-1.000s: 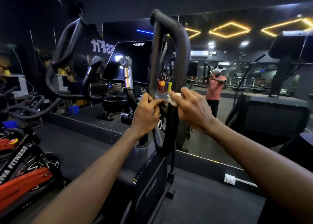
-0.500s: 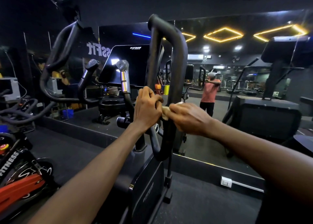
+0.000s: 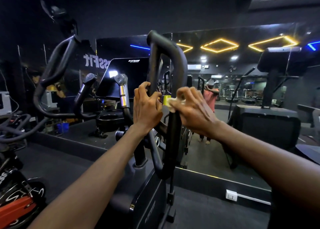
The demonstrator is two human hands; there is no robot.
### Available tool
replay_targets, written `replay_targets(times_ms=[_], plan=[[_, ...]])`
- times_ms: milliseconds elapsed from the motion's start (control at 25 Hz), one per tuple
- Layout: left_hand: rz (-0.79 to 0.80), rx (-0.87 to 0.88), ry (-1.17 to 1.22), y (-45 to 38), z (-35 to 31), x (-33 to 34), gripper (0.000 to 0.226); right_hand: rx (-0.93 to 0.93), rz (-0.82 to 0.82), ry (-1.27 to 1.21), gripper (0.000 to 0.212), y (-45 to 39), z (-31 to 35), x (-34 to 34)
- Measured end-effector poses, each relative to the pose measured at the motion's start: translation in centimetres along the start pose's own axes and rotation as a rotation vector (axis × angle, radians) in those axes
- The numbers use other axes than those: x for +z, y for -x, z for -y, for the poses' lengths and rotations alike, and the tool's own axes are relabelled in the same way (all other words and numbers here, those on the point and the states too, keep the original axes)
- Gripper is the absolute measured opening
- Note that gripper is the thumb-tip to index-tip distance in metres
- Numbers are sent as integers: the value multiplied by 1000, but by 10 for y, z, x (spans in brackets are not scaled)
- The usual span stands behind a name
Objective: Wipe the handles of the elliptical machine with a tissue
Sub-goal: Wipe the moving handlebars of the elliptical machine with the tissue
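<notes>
My left hand (image 3: 147, 107) grips the left upright of the looped handle (image 3: 180, 61), a matte black padded tube bent into a tall rounded arch at frame centre; my fingers curl fully round it. My right hand (image 3: 192, 111) presses a crumpled white tissue (image 3: 173, 101) against the right upright of the same loop, fingers bent and pinching the soft wad onto the bar, with a strip of it showing at my fingertips. Left of centre stands a short grip (image 3: 123, 94) with a polished metal sleeve, and behind it the glossy black console screen (image 3: 128, 74). A wall mirror (image 3: 242, 90) fills the right half. A red and black spin bike (image 3: 15, 204) sits at lower left.
</notes>
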State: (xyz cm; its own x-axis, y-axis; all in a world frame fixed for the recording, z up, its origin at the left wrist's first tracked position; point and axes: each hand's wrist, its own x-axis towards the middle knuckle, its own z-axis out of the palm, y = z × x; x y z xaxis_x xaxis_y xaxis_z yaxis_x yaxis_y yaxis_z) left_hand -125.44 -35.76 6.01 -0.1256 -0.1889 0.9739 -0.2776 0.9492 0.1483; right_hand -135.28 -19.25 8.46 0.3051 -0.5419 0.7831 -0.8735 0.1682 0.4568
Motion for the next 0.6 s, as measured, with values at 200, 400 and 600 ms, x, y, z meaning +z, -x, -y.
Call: replay_targets(times_ms=[200, 400, 600], plan=[[-2, 6, -12, -22, 1, 1, 26, -180, 139, 78, 19, -11, -2, -1], [-25, 55, -75, -21, 7, 8, 25, -149, 58, 71, 17, -5, -2, 2], [-21, 71, -100, -16, 15, 18, 19, -99, 47, 62, 26, -21, -21, -6]])
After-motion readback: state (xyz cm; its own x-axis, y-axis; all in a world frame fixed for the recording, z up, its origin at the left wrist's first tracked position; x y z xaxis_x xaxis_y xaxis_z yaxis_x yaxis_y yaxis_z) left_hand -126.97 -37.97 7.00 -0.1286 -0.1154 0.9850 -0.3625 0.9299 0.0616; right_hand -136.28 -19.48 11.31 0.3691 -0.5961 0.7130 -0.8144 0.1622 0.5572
